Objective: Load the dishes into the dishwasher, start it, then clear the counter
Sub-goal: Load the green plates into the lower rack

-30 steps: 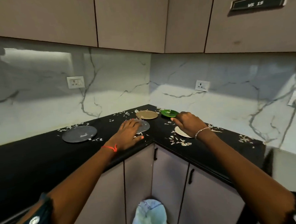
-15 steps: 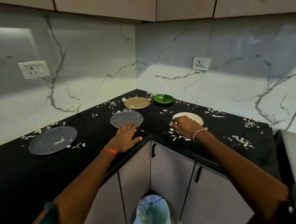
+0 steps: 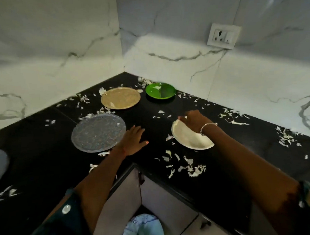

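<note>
countertop of black stone (image 3: 259, 130) holds the dishes: clear patterned glass plate (image 3: 98, 133), gold round plate (image 3: 120, 98), white round plate (image 3: 187, 139), small green bowl (image 3: 160, 91). right hand (image 3: 194, 120) has shifted to the white plate's far rim, fingers curled on it, apparently tipping it up; left hand (image 3: 134, 142) stays flat, fingers straight, beside the glass plate. loading looks barely begun

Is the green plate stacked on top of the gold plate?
No, the green plate sits on the counter beside the gold plate, with bare counter between them.
</note>
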`<state>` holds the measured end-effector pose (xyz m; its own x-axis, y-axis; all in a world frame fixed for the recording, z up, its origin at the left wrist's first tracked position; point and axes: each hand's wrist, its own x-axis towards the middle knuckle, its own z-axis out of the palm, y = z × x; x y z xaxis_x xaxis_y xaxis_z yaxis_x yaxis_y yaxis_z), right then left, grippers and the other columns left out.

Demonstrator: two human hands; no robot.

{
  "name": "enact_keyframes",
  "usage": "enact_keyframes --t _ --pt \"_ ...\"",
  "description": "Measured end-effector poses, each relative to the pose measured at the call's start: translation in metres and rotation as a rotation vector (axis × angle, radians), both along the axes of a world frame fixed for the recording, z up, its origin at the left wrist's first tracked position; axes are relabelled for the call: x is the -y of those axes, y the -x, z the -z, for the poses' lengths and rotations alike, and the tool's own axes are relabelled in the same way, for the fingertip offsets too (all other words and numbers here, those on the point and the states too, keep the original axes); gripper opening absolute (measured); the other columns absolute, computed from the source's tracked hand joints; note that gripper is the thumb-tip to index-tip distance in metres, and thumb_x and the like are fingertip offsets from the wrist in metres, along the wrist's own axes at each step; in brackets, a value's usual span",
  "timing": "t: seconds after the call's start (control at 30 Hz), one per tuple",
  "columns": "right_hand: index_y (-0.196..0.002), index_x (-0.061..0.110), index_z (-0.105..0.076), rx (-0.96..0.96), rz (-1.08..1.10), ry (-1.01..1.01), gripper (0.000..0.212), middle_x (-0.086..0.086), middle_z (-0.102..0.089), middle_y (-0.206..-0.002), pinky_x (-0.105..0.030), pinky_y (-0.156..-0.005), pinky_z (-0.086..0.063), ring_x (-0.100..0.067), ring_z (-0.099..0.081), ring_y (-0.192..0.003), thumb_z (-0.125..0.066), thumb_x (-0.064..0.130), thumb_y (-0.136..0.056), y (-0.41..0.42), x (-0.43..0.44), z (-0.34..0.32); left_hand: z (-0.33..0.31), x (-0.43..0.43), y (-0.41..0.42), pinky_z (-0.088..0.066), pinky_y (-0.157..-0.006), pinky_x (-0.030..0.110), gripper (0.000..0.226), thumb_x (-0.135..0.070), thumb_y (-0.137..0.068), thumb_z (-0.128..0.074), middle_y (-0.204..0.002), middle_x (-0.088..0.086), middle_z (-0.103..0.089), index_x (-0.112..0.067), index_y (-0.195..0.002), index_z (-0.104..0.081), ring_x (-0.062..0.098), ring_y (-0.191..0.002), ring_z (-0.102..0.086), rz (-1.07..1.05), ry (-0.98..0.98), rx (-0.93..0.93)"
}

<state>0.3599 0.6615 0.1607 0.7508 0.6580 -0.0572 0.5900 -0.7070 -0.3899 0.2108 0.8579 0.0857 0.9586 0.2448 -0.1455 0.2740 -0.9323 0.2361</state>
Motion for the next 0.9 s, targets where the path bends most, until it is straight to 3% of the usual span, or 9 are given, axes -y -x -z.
enact_keyframes --t 0.3,0.4,0.5,0.6,0.67,0.8,0.9 --pt "-0.102 0.0 -0.06 -0.088 0.077 0.01 0.041 -0.021 -0.062 -0.101 -0.039 -0.082 -0.044 -0.036 -0.057 -0.096 -0.04 0.036 -0.095 -0.121 -0.074 0.033 0.056 -0.046 -0.105 0.004 -0.116 0.043 0.068 -0.048 -0.095 -0.034 -0.156 0.01 0.01 -0.015 -0.149 -0.008 0.022 -0.143 0.013 -0.109 0.088 -0.057" --pt "-0.106 -0.002 -0.059 -0.132 0.103 0.024 0.041 -0.019 -0.059 -0.096 -0.039 -0.084 -0.043 -0.036 -0.056 -0.099 -0.041 0.033 -0.095 -0.143 -0.102 0.039 0.069 -0.051 -0.107 0.003 -0.116 0.039 0.086 -0.071 -0.079 -0.011 -0.157 0.006 0.006 -0.02 -0.148 -0.009 0.018 -0.144 0.009 -0.125 0.033 0.025" --pt "-0.111 -0.002 -0.059 -0.227 0.169 -0.002 0.037 -0.014 -0.054 -0.089 -0.041 -0.087 -0.049 -0.037 -0.059 -0.102 -0.043 0.027 -0.095 -0.159 -0.122 0.048 0.075 -0.05 -0.102 0.0 -0.116 0.038 0.093 -0.073 -0.069 -0.005 -0.157 0.003 -0.003 -0.024 -0.147 -0.018 0.015 -0.144 0.003 -0.103 0.036 0.157" --pt "-0.12 -0.001 -0.054 -0.506 0.322 -0.209 0.035 -0.02 -0.06 -0.104 -0.049 -0.083 -0.053 -0.042 -0.061 -0.1 -0.047 0.021 -0.093 -0.182 -0.155 0.062 0.084 -0.055 -0.109 -0.001 -0.115 0.037 0.085 -0.071 -0.074 -0.015 -0.157 -0.001 -0.008 -0.026 -0.145 -0.025 0.012 -0.144 0.0 -0.132 0.062 0.221" --pt "-0.129 0.004 -0.046 -0.71 0.451 -0.389 0.038 -0.021 -0.053 -0.123 -0.052 -0.074 -0.052 -0.046 -0.058 -0.101 -0.049 0.016 -0.093 -0.191 -0.172 0.071 0.088 -0.056 -0.11 -0.001 -0.115 0.036 0.081 -0.07 -0.075 -0.019 -0.156 -0.002 -0.009 -0.027 -0.144 -0.026 0.011 -0.144 -0.001 -0.142 0.056 0.239" --pt "-0.138 0.013 -0.034 -0.895 0.546 -0.543 0.049 -0.017 -0.04 -0.137 -0.043 -0.061 -0.054 -0.037 -0.053 -0.108 -0.051 0.015 -0.093 -0.205 -0.201 0.078 0.091 -0.059 -0.111 0.001 -0.116 0.034 0.078 -0.069 -0.077 -0.021 -0.156 -0.004 -0.006 -0.03 -0.144 -0.024 0.008 -0.143 0.001 -0.147 0.062 0.246" --pt "-0.142 0.014 -0.028 -1.0 0.559 -0.568 0.054 -0.013 -0.03 -0.144 -0.042 -0.072 -0.05 -0.033 -0.04 -0.123 -0.052 0.019 -0.093 -0.213 -0.215 0.085 0.093 -0.061 -0.111 0.005 -0.115 0.032 0.078 -0.07 -0.077 -0.021 -0.157 -0.005 -0.003 -0.031 -0.145 -0.022 0.004 -0.141 0.008 -0.144 0.081 0.241"
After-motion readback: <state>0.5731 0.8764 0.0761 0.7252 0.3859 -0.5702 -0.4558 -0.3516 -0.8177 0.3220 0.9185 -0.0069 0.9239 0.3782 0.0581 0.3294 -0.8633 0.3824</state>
